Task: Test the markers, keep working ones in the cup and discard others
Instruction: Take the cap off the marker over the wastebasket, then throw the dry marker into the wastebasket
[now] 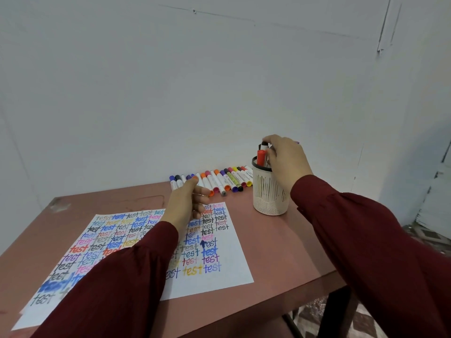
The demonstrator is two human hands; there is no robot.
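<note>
Mostly hidden marker (pixel 264 144) in right hand (pixel 286 159), over cup (pixel 268 196), sleeve (pixel 127 289) covering paper (pixel 231 272)

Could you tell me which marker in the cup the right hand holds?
The black-capped white marker; the right hand pinches its top, while the red marker beside it sits lower.

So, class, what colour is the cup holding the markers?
The cup is off-white, with slotted sides and a dark rim; the head view shows it best.

Soft, even, fairly bright light leaves only faint shadows on the table (pixel 268 240) beneath the left hand (pixel 188 203) and right hand (pixel 288 162), wide-angle bending curves the lines on the wall (pixel 219 81) far above them, and the view near the left sleeve (pixel 117 289) turns blurry.
</note>
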